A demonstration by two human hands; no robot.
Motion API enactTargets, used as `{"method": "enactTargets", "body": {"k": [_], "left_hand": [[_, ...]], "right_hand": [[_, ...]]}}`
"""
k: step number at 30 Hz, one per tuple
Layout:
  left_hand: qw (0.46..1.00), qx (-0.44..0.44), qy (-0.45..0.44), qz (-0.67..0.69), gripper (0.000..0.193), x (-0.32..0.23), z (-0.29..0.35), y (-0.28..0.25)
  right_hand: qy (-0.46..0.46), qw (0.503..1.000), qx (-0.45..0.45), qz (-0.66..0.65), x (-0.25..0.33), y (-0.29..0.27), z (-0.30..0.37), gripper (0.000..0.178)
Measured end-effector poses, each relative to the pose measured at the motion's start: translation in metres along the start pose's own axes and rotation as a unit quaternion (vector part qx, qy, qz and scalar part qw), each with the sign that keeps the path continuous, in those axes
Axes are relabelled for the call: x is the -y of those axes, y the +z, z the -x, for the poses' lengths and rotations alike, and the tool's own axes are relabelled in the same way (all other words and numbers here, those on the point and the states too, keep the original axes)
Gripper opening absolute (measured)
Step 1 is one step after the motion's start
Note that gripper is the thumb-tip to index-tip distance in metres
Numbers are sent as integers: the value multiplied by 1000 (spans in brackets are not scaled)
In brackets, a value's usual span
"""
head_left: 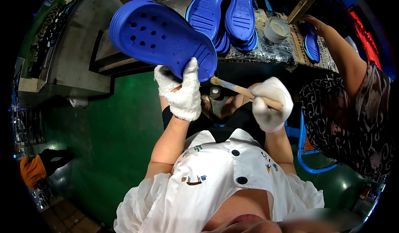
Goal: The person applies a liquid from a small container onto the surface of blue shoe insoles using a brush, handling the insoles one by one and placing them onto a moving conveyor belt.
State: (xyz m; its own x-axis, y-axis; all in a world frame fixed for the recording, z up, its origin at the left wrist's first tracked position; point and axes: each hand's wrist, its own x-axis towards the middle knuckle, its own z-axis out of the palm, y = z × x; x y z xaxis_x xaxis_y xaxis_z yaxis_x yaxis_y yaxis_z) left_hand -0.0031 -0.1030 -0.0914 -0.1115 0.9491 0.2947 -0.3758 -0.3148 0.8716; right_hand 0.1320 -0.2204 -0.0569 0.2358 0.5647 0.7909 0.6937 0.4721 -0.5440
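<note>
Head view: white shirt (212,162) nearest, small embroidered pictures. Left hand (183,92), white-gloved, raised, fingers gripping the lower end of a blue sole (166,41), held slanted in front; faint moulded markings, too small to read. Right hand (272,104), gloved, fingers closed around a wooden-handled brush (239,89), bristles pointing left, just beside the sole's edge. Beyond, tabletop (266,57): stacked blue soles (241,12) with moulded marks, round tub (276,29), printed cardboard (298,44).
</note>
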Motion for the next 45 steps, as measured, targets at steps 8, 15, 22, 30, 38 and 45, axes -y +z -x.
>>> {"method": "enactTargets", "body": {"k": [8,15,22,30,38,45], "left_hand": [[999,26,5,-24,38,0,2,2],[999,48,-12,8,36,4,3,4],[992,108,-45,-37,33,-10,-7,13],[980,180,-18,-78,34,-12,-56,80],[805,256,156,-511,55,4,-80,131],[756,261,227,-556,64,22,-86,121]], "right_hand": [[-17,1000,6,13,2,2,-3,15],[31,996,-63,-46,-6,-2,4,15],[83,988,-118,63,-21,-15,13,19],[78,968,-238,36,-24,-39,19,20],[63,983,-161,64,-24,-45,29,23],[44,966,-253,4,-51,-37,20,25]]}}
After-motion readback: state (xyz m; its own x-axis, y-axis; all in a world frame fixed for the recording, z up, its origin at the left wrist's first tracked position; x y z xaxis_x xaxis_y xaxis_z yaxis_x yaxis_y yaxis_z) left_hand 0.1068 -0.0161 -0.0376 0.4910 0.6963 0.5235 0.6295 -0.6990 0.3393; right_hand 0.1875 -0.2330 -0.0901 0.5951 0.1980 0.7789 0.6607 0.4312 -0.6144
